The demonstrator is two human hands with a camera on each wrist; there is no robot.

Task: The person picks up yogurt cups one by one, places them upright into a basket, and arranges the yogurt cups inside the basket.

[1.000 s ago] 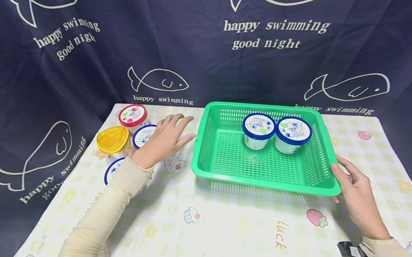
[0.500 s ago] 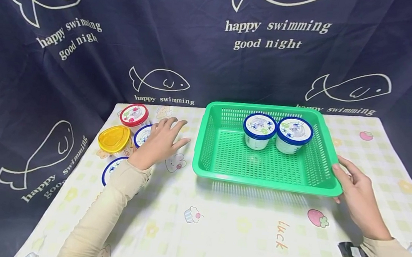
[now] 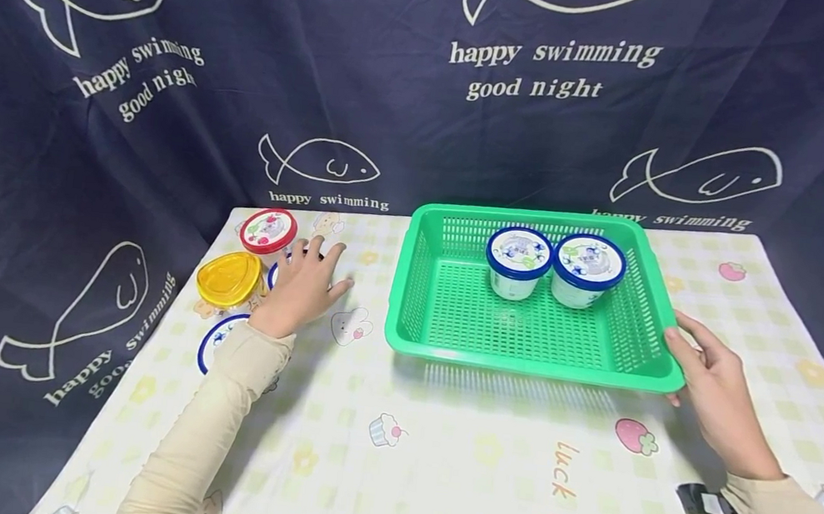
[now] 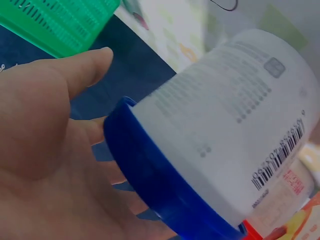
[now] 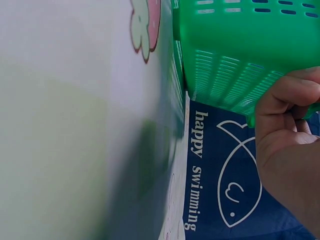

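My left hand (image 3: 301, 285) hovers with spread fingers over a white tub with a blue lid (image 4: 225, 120), covering most of it in the head view. In the left wrist view the fingers reach past that lid, while the thumb stands well off the tub. On the right, my right hand (image 3: 718, 394) grips the near right rim of a green plastic basket (image 3: 521, 366), thumb on top. Inside the basket, two blue-lidded tubs, one on the left (image 3: 519, 256) and one on the right (image 3: 588, 267), stand upright side by side toward the back right.
Around my left hand stand a red-lidded tub (image 3: 268, 231), a container with a yellow lid (image 3: 229, 279) and another blue-lidded tub (image 3: 216, 343), partly behind the sleeve. A patterned cloth covers the table (image 3: 433, 485). A dark blue curtain (image 3: 427, 116) hangs right behind it.
My left hand has moved left, away from the basket and farther over the blue-lidded tub. The near blue-lidded tub has shifted slightly left. The right hand and basket stay put.
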